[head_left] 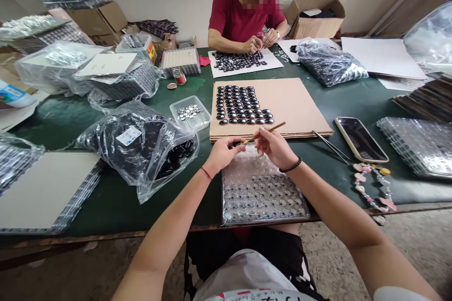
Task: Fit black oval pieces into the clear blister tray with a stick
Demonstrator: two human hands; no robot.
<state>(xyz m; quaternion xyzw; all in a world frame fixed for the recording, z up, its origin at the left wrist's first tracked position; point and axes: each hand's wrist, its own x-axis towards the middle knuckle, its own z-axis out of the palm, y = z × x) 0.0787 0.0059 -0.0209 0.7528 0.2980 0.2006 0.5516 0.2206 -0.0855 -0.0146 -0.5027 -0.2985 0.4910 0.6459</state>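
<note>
My right hand (pixel 270 143) grips a thin brown stick (pixel 279 126), shaped like a fine brush, its yellowish end pointing left. That end meets the fingertips of my left hand (pixel 224 151), which are pinched together; whatever small thing they hold is hidden. Both hands are over the far part of a clear plastic tray (pixel 264 197) with rows of round pockets, the nearer rows holding small pieces. Just beyond, glossy black oval pieces (pixel 240 103) with pale centres lie in rows on a stack of brown cardboard (pixel 296 103).
Left are a clear bag of black pieces (pixel 116 138) and a small box of silvery pieces (pixel 190 113). Tweezers (pixel 330 146), a phone (pixel 360 138) and a beaded bracelet (pixel 360 178) lie right. Across the table (pixel 197 87), a person in red (pixel 235 21) handles black pieces.
</note>
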